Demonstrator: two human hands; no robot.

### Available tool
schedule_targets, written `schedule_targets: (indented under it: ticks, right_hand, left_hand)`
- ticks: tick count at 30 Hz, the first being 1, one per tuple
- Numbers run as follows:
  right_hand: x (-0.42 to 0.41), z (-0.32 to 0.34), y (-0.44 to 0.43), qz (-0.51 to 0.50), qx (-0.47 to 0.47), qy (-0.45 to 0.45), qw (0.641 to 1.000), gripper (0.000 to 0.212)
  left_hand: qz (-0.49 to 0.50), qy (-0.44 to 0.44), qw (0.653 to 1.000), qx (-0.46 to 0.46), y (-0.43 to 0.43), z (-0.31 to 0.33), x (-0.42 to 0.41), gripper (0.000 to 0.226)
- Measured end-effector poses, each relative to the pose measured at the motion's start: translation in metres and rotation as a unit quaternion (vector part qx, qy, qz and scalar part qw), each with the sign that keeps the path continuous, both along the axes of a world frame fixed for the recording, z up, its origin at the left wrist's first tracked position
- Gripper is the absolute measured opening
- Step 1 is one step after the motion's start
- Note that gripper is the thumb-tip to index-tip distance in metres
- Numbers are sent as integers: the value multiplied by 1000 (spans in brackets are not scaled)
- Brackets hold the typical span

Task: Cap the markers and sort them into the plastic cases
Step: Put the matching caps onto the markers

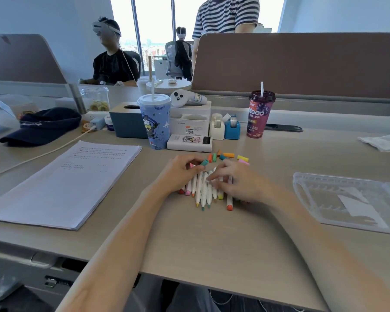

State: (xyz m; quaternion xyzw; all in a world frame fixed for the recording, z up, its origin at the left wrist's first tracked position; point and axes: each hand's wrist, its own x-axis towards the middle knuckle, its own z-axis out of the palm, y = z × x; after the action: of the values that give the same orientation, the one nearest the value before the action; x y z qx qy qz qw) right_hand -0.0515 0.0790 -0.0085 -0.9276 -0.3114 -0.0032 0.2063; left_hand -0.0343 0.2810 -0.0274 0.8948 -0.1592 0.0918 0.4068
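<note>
Several white markers (203, 190) with coloured tips lie side by side on the desk, tips toward me. Loose caps (229, 155) in orange, green, yellow and pink lie scattered just behind them. My left hand (178, 173) pinches a teal cap (204, 163) above the markers' far ends. My right hand (236, 180) rests on the right part of the row, its fingers curled over the markers and touching one near the middle. A clear plastic case (347, 199) lies open at the right.
A paper stack (65, 183) lies at the left. Behind the markers stand a blue cup (154, 122), a white power bank (189, 143), tape dispensers (225, 128) and a purple drink (258, 115). A dark cap (41, 127) sits far left, a tissue (381, 143) far right.
</note>
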Motion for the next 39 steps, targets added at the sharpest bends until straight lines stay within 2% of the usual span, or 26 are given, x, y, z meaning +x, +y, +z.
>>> schedule_targets:
  ticks: [6, 10, 14, 17, 19, 22, 25, 34, 39]
  right_hand:
    - [-1, -1, 0, 13, -25, -13, 1000, 23]
    - [0, 2, 6, 21, -116, -39, 992, 29]
    - [2, 4, 3, 47, -162, -79, 982, 34]
    - [7, 1, -7, 51, -121, -77, 988, 33]
    - [10, 2, -12, 43, -40, -71, 996, 32]
    - [10, 9, -18, -19, 75, -43, 996, 18]
    - [12, 10, -24, -59, 118, -84, 988, 14]
    - [18, 5, -31, -76, 133, -125, 980, 16]
    - [15, 7, -32, -74, 117, -144, 980, 17]
  left_hand:
    - [5, 9, 1000, -13, -1, -2, 2, 18]
    - [1, 10, 1000, -18, -1, -1, 3, 17]
    - [-6, 21, 998, -67, -1, -1, 3, 15]
    - [-17, 23, 996, -84, 0, -2, 5, 12]
    - [-22, 22, 996, -79, 1, -3, 6, 12]
    - [-39, 19, 996, -72, 1, -2, 5, 12]
    - [-50, 11, 994, -94, 0, 2, 1, 13]
    - [-30, -2, 992, -125, 1, 3, 2, 22]
    - [-30, 5, 990, -136, -1, 4, 3, 16]
